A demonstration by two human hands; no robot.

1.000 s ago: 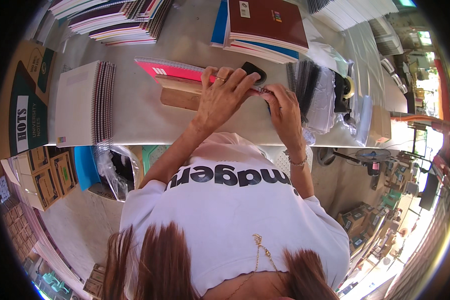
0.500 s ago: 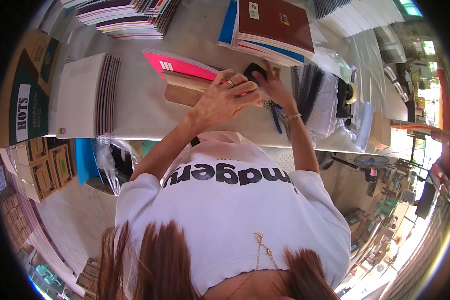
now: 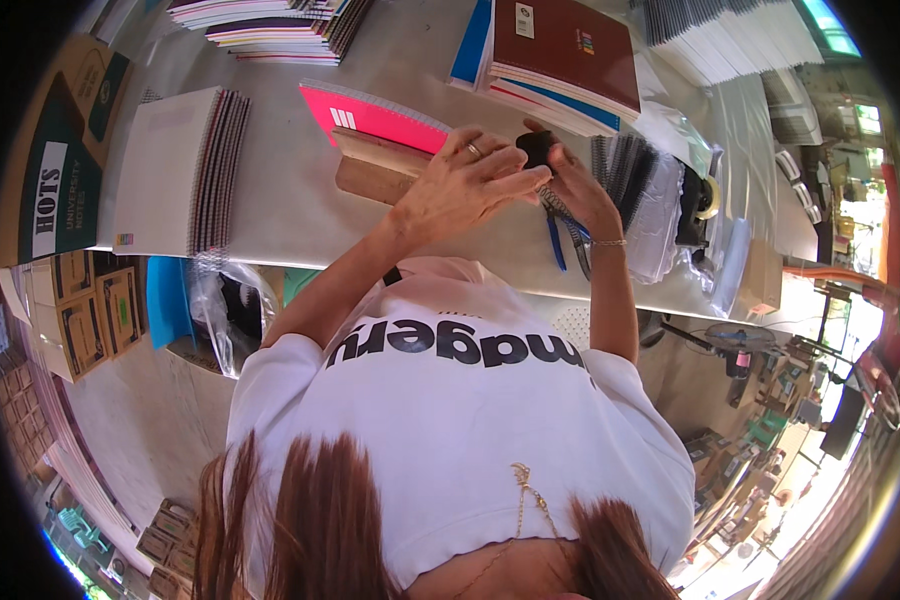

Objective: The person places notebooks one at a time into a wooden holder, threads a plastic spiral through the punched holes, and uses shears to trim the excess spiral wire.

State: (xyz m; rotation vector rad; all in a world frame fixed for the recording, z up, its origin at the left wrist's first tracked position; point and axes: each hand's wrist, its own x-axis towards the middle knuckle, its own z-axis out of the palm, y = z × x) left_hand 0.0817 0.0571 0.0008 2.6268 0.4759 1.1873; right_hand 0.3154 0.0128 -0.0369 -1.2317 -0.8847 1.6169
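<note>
A pink spiral notebook stands in a slotted wooden block at the middle of the table. My left hand is at the block's right end, with bent fingers stretched toward the right. Its fingertips come together near my other hand, and what they pinch, if anything, is hidden. To the right, my right hand has its fingers round a small black object, whose kind I cannot make out. Below that hand lie blue-handled pliers, partly covered by it.
White-covered spiral notebooks are stacked on the left. Behind stand more notebooks and a brown-topped pile. Dark spiral coils, clear plastic and a tape dispenser are at the right. A large carton borders the left.
My right hand has closed round the small black object and brought it slightly nearer to me. The left hand's fingers have stretched out further toward it. The notebook stays in the block.
</note>
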